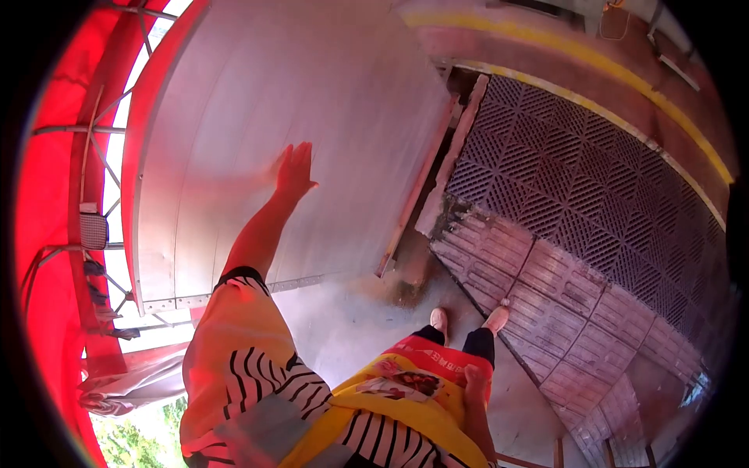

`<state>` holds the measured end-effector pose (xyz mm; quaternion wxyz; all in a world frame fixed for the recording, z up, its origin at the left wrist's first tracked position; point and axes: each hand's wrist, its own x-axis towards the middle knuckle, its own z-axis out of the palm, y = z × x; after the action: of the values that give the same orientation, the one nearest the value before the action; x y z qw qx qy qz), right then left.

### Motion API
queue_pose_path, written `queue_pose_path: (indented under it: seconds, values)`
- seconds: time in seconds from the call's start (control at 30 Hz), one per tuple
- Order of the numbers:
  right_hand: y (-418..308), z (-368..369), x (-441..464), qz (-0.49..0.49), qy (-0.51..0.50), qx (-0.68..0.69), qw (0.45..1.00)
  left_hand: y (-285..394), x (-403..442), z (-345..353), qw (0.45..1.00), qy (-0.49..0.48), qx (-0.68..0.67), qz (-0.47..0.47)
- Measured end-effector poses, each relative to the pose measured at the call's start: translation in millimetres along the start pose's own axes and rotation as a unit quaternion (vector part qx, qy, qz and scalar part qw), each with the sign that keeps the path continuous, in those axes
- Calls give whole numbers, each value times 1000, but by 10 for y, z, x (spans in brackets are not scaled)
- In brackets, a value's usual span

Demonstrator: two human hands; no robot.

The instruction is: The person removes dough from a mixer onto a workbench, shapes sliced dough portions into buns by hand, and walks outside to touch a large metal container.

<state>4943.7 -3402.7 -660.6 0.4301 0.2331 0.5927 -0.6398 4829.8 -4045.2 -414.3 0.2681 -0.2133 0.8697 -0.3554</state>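
Observation:
My left arm reaches forward over a large pale metal panel (359, 148) with long seams and a riveted lower edge. My left hand (295, 171) is open, fingers stretched out and thumb apart, against or just above the panel; I cannot tell if it touches. At my right side, my right hand (474, 379) hangs low beside the yellow and red printed apron (413, 382). Its fingers look curled in, and whatever they may hold is hidden. Black-and-white striped clothing (265, 374) shows on my left sleeve and around the apron.
My shoes (495, 320) stand near a step edge on the grey floor (351, 320). Ribbed tiles (554, 288) and dark grated mats (577, 171) lie to the right, past a narrow gap. Red tarpaulin (58, 234) on a metal frame (97, 129) borders the left. A yellow stripe (577, 51) curves behind.

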Motion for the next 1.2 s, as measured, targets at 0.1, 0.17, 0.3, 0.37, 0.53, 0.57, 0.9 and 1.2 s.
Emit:
queue_pose_path:
  seconds: [0.1,0.17,0.3,0.37,0.53,0.57,0.9,1.2]
  values:
    - [-259,-161,155,68,-15,63,996,60,266,-199,994,-59,-95,-19]
    - [-211,-343,364,4,-29,-35,999,33,476,-168,994,92,-56,20]
    - [-466,-170,592,20,12,-18,1000,-11,1290,-509,970,230,-9,74]
    - [-507,-58,806,5,24,-29,999,-45,1858,-587,967,241,-25,80]
    - [-302,222,1150,-92,14,-157,983,-324,2769,-770,971,232,15,62]
    - [-442,395,1182,-61,20,-120,991,-372,2804,-764,974,210,53,61]
    - [-989,1093,1153,139,60,111,982,-372,2739,-949,973,150,159,69]
    - [-893,1039,1041,172,93,145,970,-346,2728,-987,976,142,150,69]
